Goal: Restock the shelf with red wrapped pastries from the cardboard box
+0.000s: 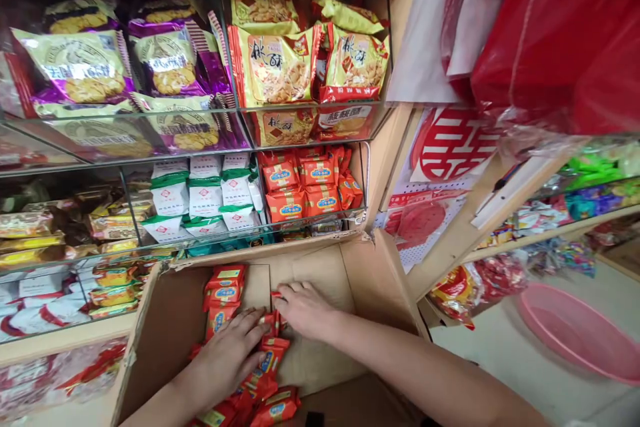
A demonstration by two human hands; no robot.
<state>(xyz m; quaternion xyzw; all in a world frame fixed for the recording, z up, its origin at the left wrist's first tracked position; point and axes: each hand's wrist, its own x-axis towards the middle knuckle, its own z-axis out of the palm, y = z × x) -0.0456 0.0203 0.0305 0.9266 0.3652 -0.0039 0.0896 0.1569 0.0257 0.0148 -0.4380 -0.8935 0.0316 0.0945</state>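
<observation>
Red packets (273, 355) lie under my left hand (231, 349), fingers close together — and left of my curled right hand (303, 309) — whether either pinches, I can't tell

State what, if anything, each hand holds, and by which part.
Cannot be told: the left hand lies over red packets, the right hand touches red wrapping, but grips are hidden.

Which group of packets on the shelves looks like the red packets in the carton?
The red group below the yellow packets, right of the white-green packets; unlike both, it shows blue ovals on red.
</observation>
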